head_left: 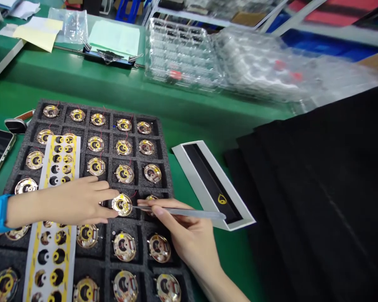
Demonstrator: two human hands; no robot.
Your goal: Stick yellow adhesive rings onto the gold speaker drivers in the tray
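Head view: left hand [78,200], fingers spread at the left edge of one watch movement [122,204], apparently to steady it in its foam tray [165,155] compartment. Right hand [197,239], pinched narrow around tweezers [192,213], tips by the opposite edge, presumably for fine control. Sticker sheet [51,262], laid across tray beneath left forearm, likely for easy reach. White box [219,176], just right of tray.

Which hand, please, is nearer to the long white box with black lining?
Right: the right hand is just left of the near end of the box; the left hand is farther left, over the grey foam tray.
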